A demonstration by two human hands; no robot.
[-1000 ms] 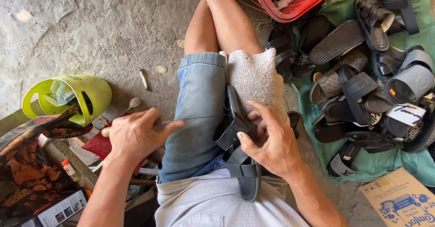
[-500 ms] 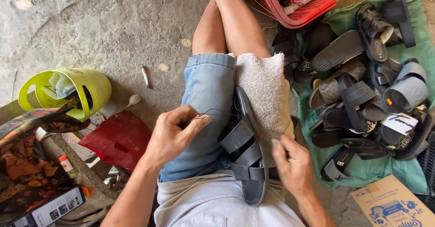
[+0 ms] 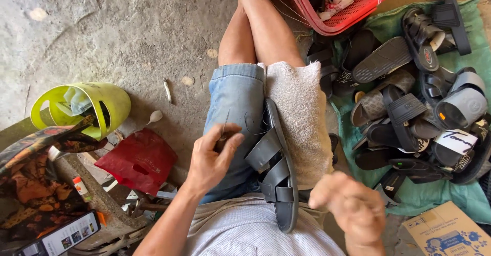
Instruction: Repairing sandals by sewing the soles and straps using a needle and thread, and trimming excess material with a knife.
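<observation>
Sandal: dark grey strapped sandal [image 3: 276,174], smooth synthetic, two broad bands across the top; lies lengthwise along the lap between the thighs, its edge against the towel.
Left hand: left hand [image 3: 212,159], grip pinched together on a thin needle-like tool [image 3: 223,128], just beside the sandal's straps.
Right hand: right hand [image 3: 350,210], blurred, raised off the sandal; whether its grip is apart or together cannot be told.
Towel: beige terry towel [image 3: 299,118], nubby, draped over the right thigh.
Shorts: faded denim shorts [image 3: 232,107].
Floor: rough grey concrete floor [image 3: 102,26].
Surroundings: yellow-green plastic jug [image 3: 110,100], red plastic bag [image 3: 140,159], heap of dark sandals [image 3: 424,118] on green cloth [image 3: 475,41], red basket [image 3: 348,18].
</observation>
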